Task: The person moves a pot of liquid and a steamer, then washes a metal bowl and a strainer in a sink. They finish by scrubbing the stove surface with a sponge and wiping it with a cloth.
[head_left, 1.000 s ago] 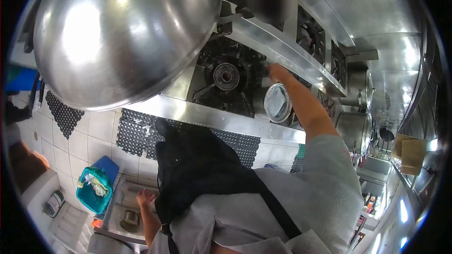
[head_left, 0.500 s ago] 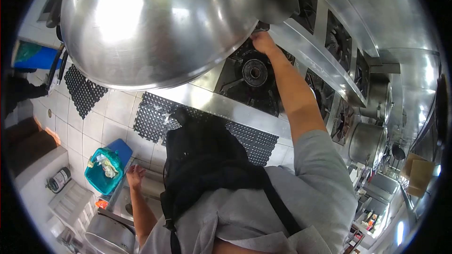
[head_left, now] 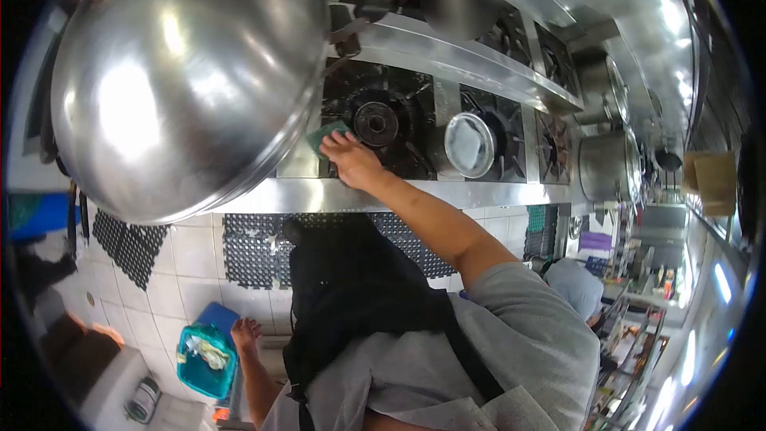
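Note:
My right hand (head_left: 351, 161) lies over a green scouring pad (head_left: 317, 140) at the front left of a black gas burner (head_left: 375, 123), its fingers pressing the pad down. Part of the pad is hidden under the fingers. Just right of that burner stands a round metal container (head_left: 469, 145) with something whitish in it. My left hand (head_left: 247, 334) hangs low beside my body, above the floor, with its fingers loosely apart and holding nothing. The nearest thing to it is a teal-lined bin (head_left: 207, 361) with scraps inside.
A big steel dome (head_left: 191, 80) overhangs the stove's left side. Large pots (head_left: 606, 166) stand at the stove's far right. Black rubber mats (head_left: 255, 247) cover part of the tiled floor. Another person in a light cap (head_left: 574, 287) is at the right.
My right hand has come from the back of the stove, by the dome's edge, to the front of the burner. The view has shifted, bringing the round container and another person into sight.

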The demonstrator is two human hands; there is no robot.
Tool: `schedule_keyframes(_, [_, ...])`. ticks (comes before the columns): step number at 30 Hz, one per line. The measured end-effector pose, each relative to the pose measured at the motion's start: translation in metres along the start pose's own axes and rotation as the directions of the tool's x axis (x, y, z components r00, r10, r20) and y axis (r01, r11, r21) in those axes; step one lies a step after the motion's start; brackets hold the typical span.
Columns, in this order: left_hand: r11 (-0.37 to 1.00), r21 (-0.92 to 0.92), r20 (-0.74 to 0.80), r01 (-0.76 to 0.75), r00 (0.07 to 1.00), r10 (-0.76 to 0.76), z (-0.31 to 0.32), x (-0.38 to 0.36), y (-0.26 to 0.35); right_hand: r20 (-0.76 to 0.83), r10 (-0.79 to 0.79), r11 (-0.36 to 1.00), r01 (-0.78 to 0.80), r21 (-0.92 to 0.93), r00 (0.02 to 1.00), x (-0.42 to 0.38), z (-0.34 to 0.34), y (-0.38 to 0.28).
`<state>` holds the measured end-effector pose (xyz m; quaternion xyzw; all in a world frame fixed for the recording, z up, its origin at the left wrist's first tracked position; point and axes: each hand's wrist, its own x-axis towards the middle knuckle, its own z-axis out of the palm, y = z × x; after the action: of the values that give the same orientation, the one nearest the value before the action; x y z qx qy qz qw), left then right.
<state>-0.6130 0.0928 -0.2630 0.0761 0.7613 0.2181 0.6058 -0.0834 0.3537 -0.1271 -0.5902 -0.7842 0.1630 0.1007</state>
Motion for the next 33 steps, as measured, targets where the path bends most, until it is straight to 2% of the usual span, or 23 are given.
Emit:
schedule_keyframes(2, [0.998, 0.017, 0.056, -0.055, 0.997, 0.054, 0.0, 0.007, 0.014, 0.05, 0.037, 0.998, -0.039, 0.046, 0.998, -0.013, -0.008, -0.001])
schedule_keyframes(4, [0.992, 0.034, 0.126, -0.118, 0.986, 0.112, 0.001, 0.016, 0.019, 0.14, -0.053, 0.994, 0.039, 0.098, 0.989, -0.026, -0.025, 0.004])
schedule_keyframes(5, [0.99, 0.063, 0.101, -0.129, 0.987, 0.123, 0.005, 0.02, 0.018, 0.117, -0.03, 0.996, 0.02, 0.087, 0.993, -0.035, -0.037, 0.007])
schedule_keyframes(7, [0.98, 0.111, 0.106, -0.163, 0.983, 0.151, 0.012, 0.023, 0.022, -0.004, 0.094, 0.94, -0.088, 0.33, 0.996, -0.059, -0.073, 0.007])
schedule_keyframes(8, [0.984, 0.114, 0.107, -0.136, 0.987, 0.123, 0.018, 0.02, 0.019, -0.201, 0.105, 0.876, 0.005, 0.482, 0.974, -0.075, -0.084, 0.017])
schedule_keyframes(10, [0.984, 0.128, 0.121, -0.123, 0.987, 0.108, 0.035, 0.013, 0.009, -0.411, 0.209, 0.898, -0.008, 0.44, 0.887, -0.104, -0.111, 0.041])
schedule_keyframes(12, [0.993, 0.108, 0.066, -0.04, 0.997, 0.033, 0.053, 0.005, -0.006, -0.519, 0.305, 0.909, -0.081, 0.409, 0.798, -0.14, -0.149, 0.061])
schedule_keyframes(13, [0.992, 0.117, 0.068, -0.054, 0.997, 0.046, 0.057, 0.003, -0.014, -0.628, 0.157, 0.987, -0.109, 0.115, 0.763, -0.155, -0.165, 0.077])
schedule_keyframes(15, [0.97, 0.218, 0.163, -0.109, 0.984, 0.074, 0.074, -0.004, -0.031, -0.502, 0.234, 0.969, -0.239, 0.054, 0.833, -0.18, -0.188, 0.095])
schedule_keyframes(16, [0.974, 0.212, 0.079, -0.081, 0.995, 0.065, 0.089, -0.018, -0.037, -0.512, 0.237, 0.969, -0.238, 0.066, 0.826, -0.189, -0.183, 0.115])
schedule_keyframes(18, [0.972, 0.217, 0.053, -0.094, 0.995, 0.084, 0.112, -0.047, -0.048, -0.332, 0.194, 0.972, -0.227, -0.062, 0.923, -0.191, -0.161, 0.153])
schedule_keyframes(19, [0.972, 0.215, 0.038, -0.097, 0.995, 0.091, 0.122, -0.06, -0.056, -0.339, 0.184, 0.976, -0.212, -0.047, 0.923, -0.189, -0.158, 0.163])
schedule_keyframes(21, [0.982, 0.154, 0.052, -0.113, 0.993, 0.106, 0.143, -0.09, -0.074, -0.189, 0.259, 0.934, -0.295, -0.2, 0.947, -0.184, -0.151, 0.175])
schedule_keyframes(23, [0.988, 0.102, 0.074, -0.12, 0.991, 0.112, 0.159, -0.119, -0.094, -0.151, 0.245, 0.961, -0.26, -0.092, 0.958, -0.185, -0.151, 0.183])
schedule_keyframes(25, [0.956, 0.226, 0.116, -0.187, 0.98, 0.164, 0.178, -0.138, -0.12, -0.107, 0.201, 0.979, -0.203, -0.004, 0.974, -0.188, -0.163, 0.191])
schedule_keyframes(26, [0.767, 0.346, 0.318, -0.54, 0.837, 0.446, 0.164, -0.117, -0.155, -0.126, 0.264, 0.95, -0.235, 0.206, 0.956, -0.188, -0.172, 0.193])
schedule_keyframes(27, [0.771, 0.34, 0.3, -0.538, 0.839, 0.453, 0.168, -0.13, -0.164, -0.127, 0.328, 0.878, -0.252, 0.407, 0.936, -0.188, -0.179, 0.197])
schedule_keyframes(28, [0.742, 0.413, 0.33, -0.528, 0.846, 0.418, 0.172, -0.147, -0.172, -0.24, 0.319, 0.827, -0.145, 0.544, 0.917, -0.191, -0.186, 0.202])
schedule_keyframes(29, [0.707, 0.483, 0.358, -0.517, 0.853, 0.38, 0.177, -0.159, -0.176, -0.322, 0.319, 0.827, -0.096, 0.554, 0.891, -0.196, -0.192, 0.208])
schedule_keyframes(30, [0.711, 0.48, 0.347, -0.514, 0.855, 0.385, 0.175, -0.161, -0.184, -0.215, 0.399, 0.555, -0.048, 0.83, 0.892, -0.2, -0.205, 0.211])
schedule_keyframes(31, [0.866, 0.4, 0.234, -0.3, 0.947, 0.221, 0.167, -0.156, -0.201, -0.083, 0.433, 0.2, -0.006, 0.98, 0.897, -0.203, -0.216, 0.219])
schedule_keyframes(32, [0.955, 0.289, 0.147, -0.066, 0.989, 0.024, 0.16, -0.151, -0.216, -0.088, 0.485, 0.14, 0.022, 0.99, 0.87, -0.203, -0.22, 0.232])
schedule_keyframes(33, [0.973, 0.156, 0.089, 0.172, 0.978, -0.187, 0.156, -0.146, -0.224, -0.089, 0.538, 0.083, 0.053, 0.995, 0.838, -0.201, -0.224, 0.249])
